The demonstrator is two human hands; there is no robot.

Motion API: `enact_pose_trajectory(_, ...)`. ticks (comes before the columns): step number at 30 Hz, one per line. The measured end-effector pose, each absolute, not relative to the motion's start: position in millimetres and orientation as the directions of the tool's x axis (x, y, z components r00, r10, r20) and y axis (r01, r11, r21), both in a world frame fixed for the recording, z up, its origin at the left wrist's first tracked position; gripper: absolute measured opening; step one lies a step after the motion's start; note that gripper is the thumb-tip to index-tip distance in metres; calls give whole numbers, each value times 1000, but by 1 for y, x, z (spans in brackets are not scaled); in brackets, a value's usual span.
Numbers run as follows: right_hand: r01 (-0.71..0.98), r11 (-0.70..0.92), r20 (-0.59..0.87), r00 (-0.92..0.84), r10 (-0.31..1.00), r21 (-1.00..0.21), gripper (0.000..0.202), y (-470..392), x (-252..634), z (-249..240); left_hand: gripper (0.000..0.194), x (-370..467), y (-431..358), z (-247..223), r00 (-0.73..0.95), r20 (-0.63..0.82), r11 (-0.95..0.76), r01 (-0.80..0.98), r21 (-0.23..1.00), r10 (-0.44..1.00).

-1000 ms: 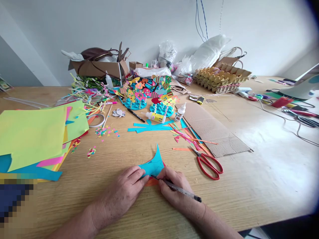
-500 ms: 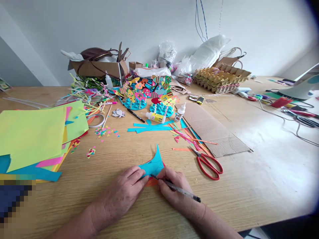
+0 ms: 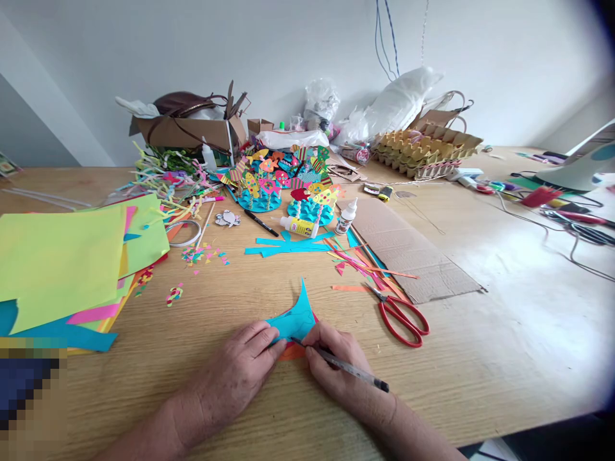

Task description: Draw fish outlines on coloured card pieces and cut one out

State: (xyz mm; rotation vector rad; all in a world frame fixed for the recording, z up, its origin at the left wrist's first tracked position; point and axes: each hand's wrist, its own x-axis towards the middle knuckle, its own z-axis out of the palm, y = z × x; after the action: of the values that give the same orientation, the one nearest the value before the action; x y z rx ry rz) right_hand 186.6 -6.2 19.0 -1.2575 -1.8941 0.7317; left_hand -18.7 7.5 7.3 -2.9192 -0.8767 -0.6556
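A blue paper piece with a tall pointed tip lies at the front middle of the table, over orange and red paper. My left hand presses its fingertips on the left part of the blue piece, its fingers close together. In my right hand a pen is pinched, its tip on the blue paper's lower edge and its dark end pointing right. Red-handled scissors lie to the right of my right hand, touched by neither hand.
Stacked coloured paper is at the left. Cardboard lies at the right, with paper strips beside it. Farther back stand glue bottles, paper fish models and egg trays. Confetti is scattered left of centre.
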Motion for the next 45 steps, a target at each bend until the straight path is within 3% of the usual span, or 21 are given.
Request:
enact_pose_trajectory(37, 512, 304, 213, -231, 950, -803, 13, -6, 188, 22, 34, -17, 8, 12, 741, 428, -839, 537, 86, 518)
enact_pose_trajectory(45, 506, 352, 259, -247, 934, -787, 14, -5, 187, 18, 32, -19, 7, 6, 741, 432, -841, 534, 84, 514)
